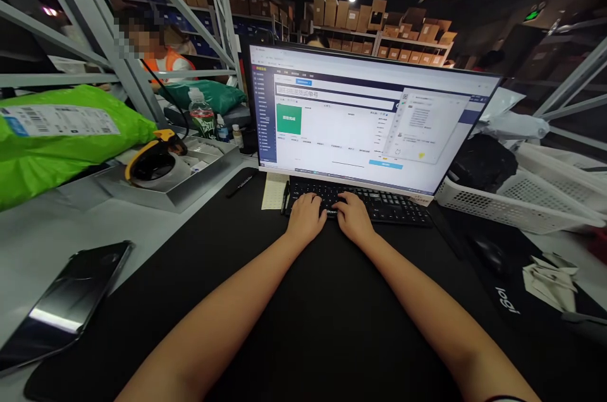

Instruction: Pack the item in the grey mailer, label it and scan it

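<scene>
Both my hands rest side by side on a black keyboard (389, 203) under a wide monitor (360, 117). My left hand (306, 217) lies on the keys with its fingers curved and spread, holding nothing. My right hand (353, 215) sits next to it, fingers down on the keys, also holding nothing. The keyboard stands on a large black desk mat (303, 320). The monitor shows a light software window with a green square at its left.
A phone (66, 304) lies at the left front. A yellow barcode scanner (154, 158) sits on a grey tray, with a green parcel bag (57, 136) behind it. A white basket (521, 200), a black mouse (488, 253) and crumpled paper (550, 279) are at right. A person in orange sits behind the shelving.
</scene>
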Available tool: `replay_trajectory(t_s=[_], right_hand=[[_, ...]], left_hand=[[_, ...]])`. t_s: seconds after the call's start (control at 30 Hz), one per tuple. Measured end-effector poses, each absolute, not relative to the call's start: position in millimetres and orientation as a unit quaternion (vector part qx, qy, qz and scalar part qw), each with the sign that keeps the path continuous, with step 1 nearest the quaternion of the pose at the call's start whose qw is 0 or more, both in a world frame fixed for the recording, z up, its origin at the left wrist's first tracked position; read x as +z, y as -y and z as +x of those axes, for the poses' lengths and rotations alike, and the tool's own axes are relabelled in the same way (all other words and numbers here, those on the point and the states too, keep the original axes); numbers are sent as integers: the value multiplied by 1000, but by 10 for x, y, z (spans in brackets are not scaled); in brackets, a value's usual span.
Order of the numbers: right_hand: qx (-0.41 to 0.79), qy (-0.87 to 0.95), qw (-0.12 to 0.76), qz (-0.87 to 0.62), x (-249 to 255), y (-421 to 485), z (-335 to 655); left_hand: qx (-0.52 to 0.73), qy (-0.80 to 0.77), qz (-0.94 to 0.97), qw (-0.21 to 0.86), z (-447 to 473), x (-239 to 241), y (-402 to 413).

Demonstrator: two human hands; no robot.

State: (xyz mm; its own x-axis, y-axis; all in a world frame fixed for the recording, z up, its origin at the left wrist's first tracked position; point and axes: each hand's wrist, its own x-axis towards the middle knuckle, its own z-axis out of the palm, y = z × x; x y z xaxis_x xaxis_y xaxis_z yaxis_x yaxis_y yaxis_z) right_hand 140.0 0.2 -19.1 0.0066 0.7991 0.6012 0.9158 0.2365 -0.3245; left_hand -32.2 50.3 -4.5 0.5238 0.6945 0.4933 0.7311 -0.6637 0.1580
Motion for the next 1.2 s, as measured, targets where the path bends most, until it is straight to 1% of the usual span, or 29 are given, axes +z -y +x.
replay_trajectory(t_s=[0.13, 0.43, 0.77, 0.9, 1.03, 1.1, 1.2], right_hand=[[-75, 682, 339, -644, -161, 26, 1372], [-59, 694, 294, -655, -75, 54, 1371], [-49, 691, 301, -655, -67, 55, 1372], [-53, 691, 303, -654, -99, 55, 1386], [-56, 691, 310, -650, -137, 34, 1398], [-55, 692, 314, -648, -147, 29, 1397], [-53, 689, 317, -649, -150, 31, 1394]], left_hand=[[-266, 404, -874, 37, -326, -49, -519], [-274, 402, -873, 43, -317, -64, -550], [-289, 405, -866, 42, -317, -80, -565], [-331, 469, -818, 48, -369, -66, -618], [-352, 534, -768, 8, -442, -58, -699], [-351, 518, -780, -2, -450, -65, -717], [-332, 453, -827, 11, -424, -73, -726]])
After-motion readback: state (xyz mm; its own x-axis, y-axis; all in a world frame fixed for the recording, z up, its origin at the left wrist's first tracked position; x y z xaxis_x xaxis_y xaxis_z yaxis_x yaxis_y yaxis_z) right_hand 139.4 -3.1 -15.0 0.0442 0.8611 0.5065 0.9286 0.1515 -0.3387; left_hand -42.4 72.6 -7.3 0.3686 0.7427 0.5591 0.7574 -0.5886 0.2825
